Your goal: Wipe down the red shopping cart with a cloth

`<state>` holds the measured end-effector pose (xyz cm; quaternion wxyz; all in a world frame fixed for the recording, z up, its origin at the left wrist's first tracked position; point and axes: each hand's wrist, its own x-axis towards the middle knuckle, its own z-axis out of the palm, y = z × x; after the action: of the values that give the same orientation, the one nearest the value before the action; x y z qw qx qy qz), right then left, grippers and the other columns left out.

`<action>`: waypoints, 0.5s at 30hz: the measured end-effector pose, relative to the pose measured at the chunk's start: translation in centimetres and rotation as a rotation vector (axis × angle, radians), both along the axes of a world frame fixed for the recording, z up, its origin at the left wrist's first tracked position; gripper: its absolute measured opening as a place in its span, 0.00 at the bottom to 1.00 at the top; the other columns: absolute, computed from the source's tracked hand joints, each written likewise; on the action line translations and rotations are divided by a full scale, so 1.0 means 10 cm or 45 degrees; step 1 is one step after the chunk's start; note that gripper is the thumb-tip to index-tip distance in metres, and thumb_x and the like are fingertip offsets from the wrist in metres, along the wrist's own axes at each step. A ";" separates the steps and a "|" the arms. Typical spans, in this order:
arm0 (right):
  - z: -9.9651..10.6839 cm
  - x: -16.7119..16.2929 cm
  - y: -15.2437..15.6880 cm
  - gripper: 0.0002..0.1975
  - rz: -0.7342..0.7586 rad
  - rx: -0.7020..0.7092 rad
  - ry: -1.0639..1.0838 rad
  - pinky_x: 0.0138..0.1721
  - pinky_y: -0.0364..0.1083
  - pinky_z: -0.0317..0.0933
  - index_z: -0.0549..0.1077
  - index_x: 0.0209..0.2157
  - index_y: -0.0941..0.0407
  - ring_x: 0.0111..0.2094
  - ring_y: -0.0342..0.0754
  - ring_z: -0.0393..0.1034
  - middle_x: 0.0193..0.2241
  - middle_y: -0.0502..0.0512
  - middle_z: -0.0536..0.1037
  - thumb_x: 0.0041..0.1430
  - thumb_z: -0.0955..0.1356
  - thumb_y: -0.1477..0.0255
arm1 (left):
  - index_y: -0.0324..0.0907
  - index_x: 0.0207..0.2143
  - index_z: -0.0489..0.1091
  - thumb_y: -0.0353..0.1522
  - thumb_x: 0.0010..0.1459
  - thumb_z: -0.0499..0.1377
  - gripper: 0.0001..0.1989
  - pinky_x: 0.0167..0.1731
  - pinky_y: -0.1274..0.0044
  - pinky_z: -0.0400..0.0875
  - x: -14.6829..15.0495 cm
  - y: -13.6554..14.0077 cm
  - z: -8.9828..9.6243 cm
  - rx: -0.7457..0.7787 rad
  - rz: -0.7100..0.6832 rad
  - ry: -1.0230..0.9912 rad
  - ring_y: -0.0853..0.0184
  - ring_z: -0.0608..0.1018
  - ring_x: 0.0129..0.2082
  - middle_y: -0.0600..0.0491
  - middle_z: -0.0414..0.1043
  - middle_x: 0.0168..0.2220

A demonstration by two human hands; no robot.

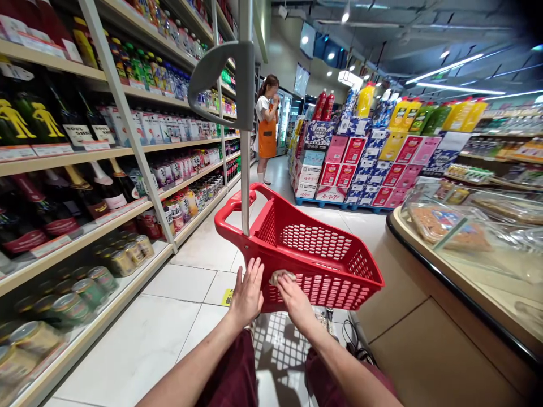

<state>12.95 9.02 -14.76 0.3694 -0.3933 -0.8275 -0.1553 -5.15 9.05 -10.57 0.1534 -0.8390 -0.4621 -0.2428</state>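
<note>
Head view. Red basket (313, 264) directly ahead, pole (245, 175) upright; from here I can't tell what bears its weight. Left hand (247, 293) spread flat on the near side, no grip. Right hand (294, 297) has a cloth (279, 276) bunched under its fingertips, against that same side. A hard rub could shove or tip the basket, as nothing clasps it. Cloth might snag in the holes (324, 289). Cables (355, 342) near the right leg (319, 380): trip risk on stepping that way.

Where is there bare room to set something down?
Bare floor tiles show between the drink shelves and the red basket. It's crowded at the basket's near side, with the left hand, right hand and cloth, and on the shelves.
</note>
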 end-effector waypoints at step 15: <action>-0.22 0.83 -0.30 0.25 -0.208 -0.019 0.062 0.55 0.55 0.55 0.52 0.58 0.55 0.58 0.49 0.48 0.55 0.58 0.61 0.58 0.57 0.81 | 0.33 0.58 0.45 0.28 0.50 0.49 0.32 0.57 0.61 0.44 0.60 -0.02 -0.03 -0.049 -0.243 0.113 0.60 0.43 0.61 0.44 0.45 0.61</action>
<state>21.24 5.98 -17.00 0.3725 -0.4657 -0.7846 -0.1694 0.87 8.87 -10.87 0.1337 -0.8919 -0.3775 -0.2099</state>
